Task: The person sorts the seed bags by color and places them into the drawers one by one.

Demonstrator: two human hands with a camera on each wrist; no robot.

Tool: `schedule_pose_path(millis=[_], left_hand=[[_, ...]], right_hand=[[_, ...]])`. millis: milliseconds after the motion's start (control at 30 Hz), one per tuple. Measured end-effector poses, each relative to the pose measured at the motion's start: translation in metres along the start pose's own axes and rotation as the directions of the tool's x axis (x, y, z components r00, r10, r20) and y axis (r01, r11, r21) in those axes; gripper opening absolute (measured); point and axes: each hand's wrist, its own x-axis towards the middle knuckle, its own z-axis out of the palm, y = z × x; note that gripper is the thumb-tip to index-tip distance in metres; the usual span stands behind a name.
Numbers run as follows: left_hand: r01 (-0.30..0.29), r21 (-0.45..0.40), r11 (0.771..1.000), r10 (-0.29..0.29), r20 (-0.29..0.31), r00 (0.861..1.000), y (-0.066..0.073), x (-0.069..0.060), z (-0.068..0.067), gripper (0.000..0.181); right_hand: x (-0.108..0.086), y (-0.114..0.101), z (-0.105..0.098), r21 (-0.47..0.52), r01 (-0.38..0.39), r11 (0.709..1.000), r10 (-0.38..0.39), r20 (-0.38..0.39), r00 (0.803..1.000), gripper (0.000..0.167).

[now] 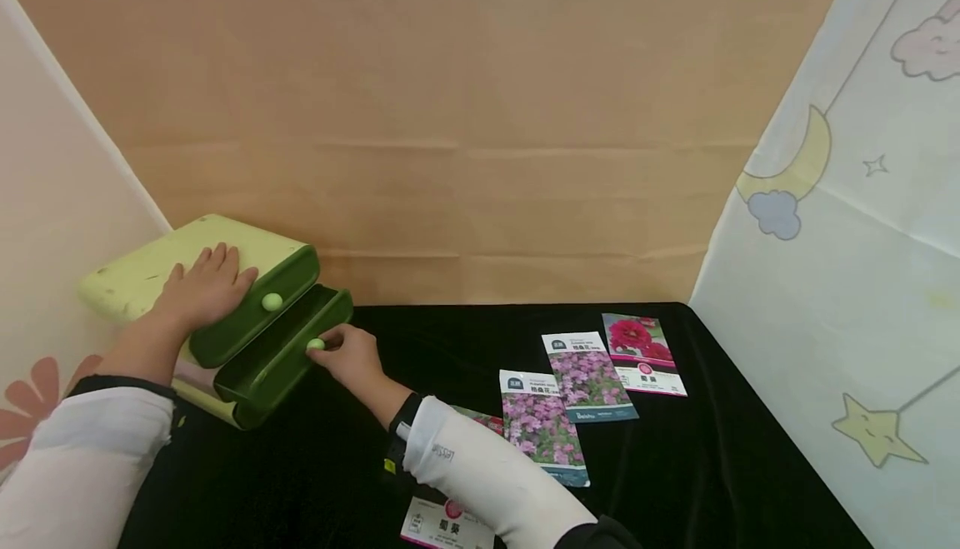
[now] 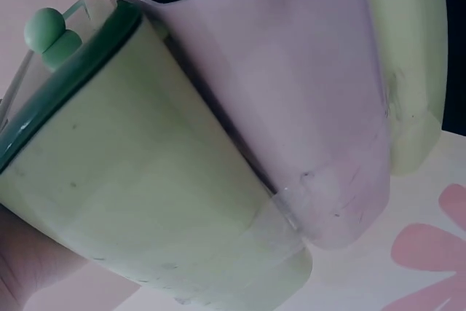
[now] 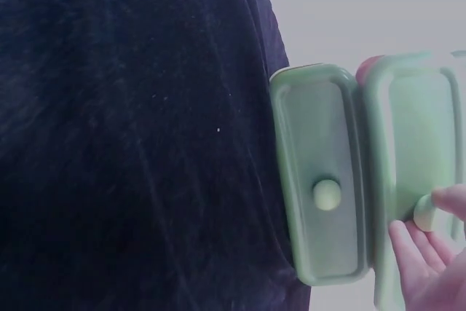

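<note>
**Two-drawer box [image 1: 255,237]: lower drawer [image 1: 285,374] out, right hand on its knob**

The surface, under black cloth [image 1: 735,466], carries the two-drawer box at its far left corner. The lower drawer juts toward the right and the near edge, beyond the upper drawer [image 1: 236,328], which sits in flush. The long axis of the drawer front runs from near left to far right, so the line of travel crosses it.

Seed packets [image 1: 588,374] lie to the right, one partly under the right forearm. The right hand [image 1: 358,361] is nearer the drawer front and faces it from outside, its forearm slanting in from the near right; its thumb and fingers pinch the lower knob [image 1: 316,344]. The left hand [image 1: 206,286] lies flat on the box top, fingers straight and spread, gripping nothing, just behind the upper knob [image 1: 272,302].
</note>
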Motion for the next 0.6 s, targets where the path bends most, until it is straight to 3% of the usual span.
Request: schedule_pose_path(millis=[133, 333, 600], left_hand=[[0.001, -0.011, 1.000, -0.001, -0.003, 1.000, -0.004, -0.002, 0.000, 0.078], [0.010, -0.032, 0.999, -0.010, 0.004, 1.000, -0.007, -0.005, 0.004, 0.079], [0.013, -0.044, 0.999, -0.013, 0.011, 1.000, -0.003, -0.001, 0.003, 0.080]], right_hand=[[-0.006, 0.003, -0.010, -0.005, 0.024, 1.000, -0.024, 0.045, 0.999, 0.018], [-0.018, 0.010, -0.020, 0.045, -0.002, 0.999, -0.003, 0.109, 0.994, 0.020], [-0.024, 0.013, -0.036, 0.038, -0.019, 0.999, 0.014, 0.124, 0.992, 0.021]])
